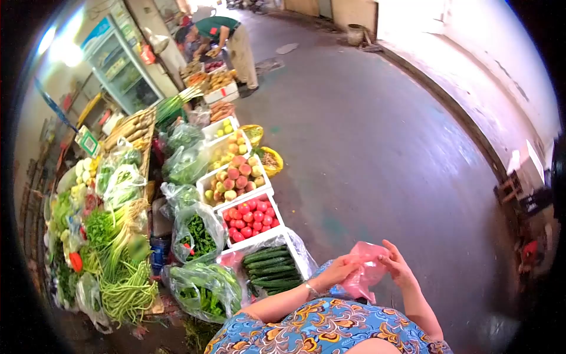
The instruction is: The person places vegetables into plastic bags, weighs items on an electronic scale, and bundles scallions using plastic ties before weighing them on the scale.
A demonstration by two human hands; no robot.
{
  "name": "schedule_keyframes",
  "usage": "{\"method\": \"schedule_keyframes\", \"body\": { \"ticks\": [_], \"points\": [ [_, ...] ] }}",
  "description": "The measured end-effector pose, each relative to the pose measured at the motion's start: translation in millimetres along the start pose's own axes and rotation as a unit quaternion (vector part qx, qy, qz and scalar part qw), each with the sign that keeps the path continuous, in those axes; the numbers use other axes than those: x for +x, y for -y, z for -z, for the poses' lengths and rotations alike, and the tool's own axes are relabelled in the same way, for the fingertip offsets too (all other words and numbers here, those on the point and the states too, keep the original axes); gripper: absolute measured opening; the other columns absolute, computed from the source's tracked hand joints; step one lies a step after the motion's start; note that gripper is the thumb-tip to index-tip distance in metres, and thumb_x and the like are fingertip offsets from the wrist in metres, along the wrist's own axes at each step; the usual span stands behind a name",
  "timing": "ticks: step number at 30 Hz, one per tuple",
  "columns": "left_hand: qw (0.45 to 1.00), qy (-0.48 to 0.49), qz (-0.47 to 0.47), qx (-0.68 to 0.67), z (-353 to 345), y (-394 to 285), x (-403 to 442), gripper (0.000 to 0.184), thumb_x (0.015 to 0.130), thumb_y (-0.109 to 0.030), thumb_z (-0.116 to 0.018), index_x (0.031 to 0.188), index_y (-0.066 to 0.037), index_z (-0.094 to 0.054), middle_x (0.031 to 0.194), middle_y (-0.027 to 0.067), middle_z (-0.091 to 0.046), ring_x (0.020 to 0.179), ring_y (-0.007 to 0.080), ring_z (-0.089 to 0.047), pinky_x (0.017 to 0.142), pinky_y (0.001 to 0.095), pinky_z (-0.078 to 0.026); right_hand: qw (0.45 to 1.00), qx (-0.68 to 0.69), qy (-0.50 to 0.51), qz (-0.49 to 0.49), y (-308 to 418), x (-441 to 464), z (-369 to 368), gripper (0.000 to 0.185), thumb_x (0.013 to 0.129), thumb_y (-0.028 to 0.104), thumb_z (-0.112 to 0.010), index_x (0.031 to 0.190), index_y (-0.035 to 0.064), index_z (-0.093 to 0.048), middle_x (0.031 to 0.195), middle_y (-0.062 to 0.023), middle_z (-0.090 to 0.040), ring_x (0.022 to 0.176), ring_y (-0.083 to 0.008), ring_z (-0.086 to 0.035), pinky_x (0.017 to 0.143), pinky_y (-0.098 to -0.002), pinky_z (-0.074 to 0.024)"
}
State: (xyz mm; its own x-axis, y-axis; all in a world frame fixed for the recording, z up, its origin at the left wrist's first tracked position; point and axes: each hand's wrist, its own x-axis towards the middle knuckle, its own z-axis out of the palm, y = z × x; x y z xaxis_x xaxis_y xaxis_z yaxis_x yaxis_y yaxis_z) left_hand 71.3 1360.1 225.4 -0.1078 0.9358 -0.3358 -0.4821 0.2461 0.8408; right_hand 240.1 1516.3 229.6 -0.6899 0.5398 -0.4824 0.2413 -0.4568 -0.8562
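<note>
Produce market: crated tomatoes (252,218), cucumbers (272,269), peaches (238,177).

Left hand (342,270): you've got the pink bag (364,268) pinched, bracelet (309,287) on that wrist
Right hand (398,265): yours too, at the bag's other side
Cucumbers (271,268): white box (295,252), left of your hands
Tomatoes (252,219): between those and the peaches (236,177)

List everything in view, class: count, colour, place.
Boxes: several, white, left half
Cucumbers: many, green, nearest box
Tomatoes: many, red, next box
Peaches: many, reddish, box beyond
Leafy greens: many, green, left
Round containers: two, yellow, beside boxes
Sign: one, green, upper left
Fridge: one, pale, back left
Person: one, green top, far end
Floor: one, grey, centre
Plastic bag: one, pink, front right
Dress: one, blue patterned, bottom
Left hand: one, bare, on bag
Right hand: one, bare, on bag
</note>
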Motion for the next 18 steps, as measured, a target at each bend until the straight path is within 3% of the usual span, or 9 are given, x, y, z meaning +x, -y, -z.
{"method": "schedule_keyframes", "body": {
  "ticks": [3,5,6,9,10,13,15,17,18],
  "points": [
    [0.984,-0.163,0.045,-0.047,54.6,-21.7,22.9,0.029,0.098,-0.017,-0.05,0.121,-0.004,-0.062,0.106,-0.0023,-0.063,0.089,0.0061,-0.057,0.078,0.0215,-0.047,0.994,0.062,0.066,-0.054,11.2,81.8,-18.3,0.051,0.087,0.015,-0.069,0.134,0.0062,-0.048,0.113,-0.0067,-0.06,0.102,-0.014,-0.058,0.082,-0.028,-0.05],
    [0.971,-0.184,-0.027,-0.149,91.6,-45.3,39.5,0.031,0.099,-0.022,-0.052,0.123,-0.005,-0.06,0.107,-0.0029,-0.063,0.09,0.0057,-0.057,0.079,0.0221,-0.047,0.978,0.092,0.099,-0.159,31.9,131.6,-39.5,0.041,0.089,0.018,-0.064,0.124,-0.0012,-0.054,0.103,-0.0055,-0.063,0.088,-0.0143,-0.061,0.074,-0.0277,-0.0506],
    [0.955,-0.186,-0.078,-0.215,108.9,-53.8,54.1,0.035,0.098,-0.03,-0.055,0.123,-0.006,-0.06,0.106,-0.003,-0.063,0.09,0.006,-0.057,0.08,0.0226,-0.048,0.987,0.047,0.071,-0.139,56.8,147.5,-55.5,0.026,0.09,0.016,-0.063,0.108,-0.0012,-0.06,0.084,-0.0016,-0.062,0.071,-0.0117,-0.059,0.069,-0.0263,-0.0504],
    [0.943,-0.231,-0.099,-0.22,170.6,-82.4,85.4,0.035,0.098,-0.032,-0.055,0.121,-0.006,-0.058,0.104,-0.002,-0.063,0.091,0.0075,-0.058,0.08,0.0233,-0.049,0.988,0.085,0.116,-0.05,105.2,227.6,-65.8,0.002,0.087,0.007,-0.063,0.088,0.0063,-0.062,0.065,0.0012,-0.058,0.053,-0.0079,-0.051,0.052,-0.0205,-0.0442],
    [0.94,-0.235,-0.106,-0.223,180.6,-103.8,92.6,0.035,0.098,-0.032,-0.055,0.121,-0.006,-0.058,0.104,-0.002,-0.063,0.091,0.0075,-0.058,0.08,0.0233,-0.049,0.985,0.104,0.136,-0.033,114.8,256.8,-66.6,0.003,0.087,0.009,-0.063,0.089,0.009,-0.061,0.064,0.0019,-0.055,0.049,-0.0063,-0.045,0.054,-0.0232,-0.0442],
    [0.916,-0.275,-0.072,-0.284,214.0,-161.7,104.9,0.033,0.099,-0.03,-0.051,0.121,-0.006,-0.057,0.104,0.0007,-0.064,0.091,0.0098,-0.06,0.08,0.0252,-0.05,0.97,0.211,0.121,-0.027,166.2,317.3,-83.7,0.007,0.089,0.012,-0.059,0.093,0.006,-0.06,0.069,0.0013,-0.056,0.056,-0.0093,-0.048,0.064,-0.0272,-0.0469],
    [0.926,-0.259,-0.121,-0.245,247.8,-174.8,126.0,0.032,0.101,-0.03,-0.049,0.119,-0.005,-0.057,0.103,0.0028,-0.064,0.089,0.012,-0.062,0.079,0.0268,-0.051,0.94,0.318,0.123,-0.03,175.6,356.6,-96.5,0.017,0.091,0.018,-0.059,0.105,0.0084,-0.059,0.084,-0.0009,-0.063,0.068,-0.0129,-0.057,0.072,-0.0318,-0.0494],
    [0.92,-0.304,-0.087,-0.233,253.6,-224.7,128.7,0.035,0.101,-0.033,-0.047,0.118,-0.004,-0.058,0.103,0.0037,-0.065,0.089,0.013,-0.063,0.079,0.0273,-0.052,0.91,0.4,0.098,-0.05,209.9,363.5,-141.3,0.031,0.092,0.024,-0.059,0.119,0.0106,-0.055,0.105,-0.0045,-0.064,0.087,-0.0172,-0.062,0.08,-0.0348,-0.0497],
    [0.918,-0.301,-0.093,-0.239,260.4,-241.6,137.8,0.036,0.101,-0.034,-0.046,0.118,-0.004,-0.058,0.103,0.0039,-0.065,0.089,0.0128,-0.063,0.079,0.027,-0.052,0.92,0.347,0.162,-0.083,200.3,376.8,-142.8,0.054,0.087,0.039,-0.067,0.131,0.0133,-0.049,0.106,-0.0072,-0.065,0.1,-0.0199,-0.062,0.084,-0.0355,-0.0491]
  ]
}}
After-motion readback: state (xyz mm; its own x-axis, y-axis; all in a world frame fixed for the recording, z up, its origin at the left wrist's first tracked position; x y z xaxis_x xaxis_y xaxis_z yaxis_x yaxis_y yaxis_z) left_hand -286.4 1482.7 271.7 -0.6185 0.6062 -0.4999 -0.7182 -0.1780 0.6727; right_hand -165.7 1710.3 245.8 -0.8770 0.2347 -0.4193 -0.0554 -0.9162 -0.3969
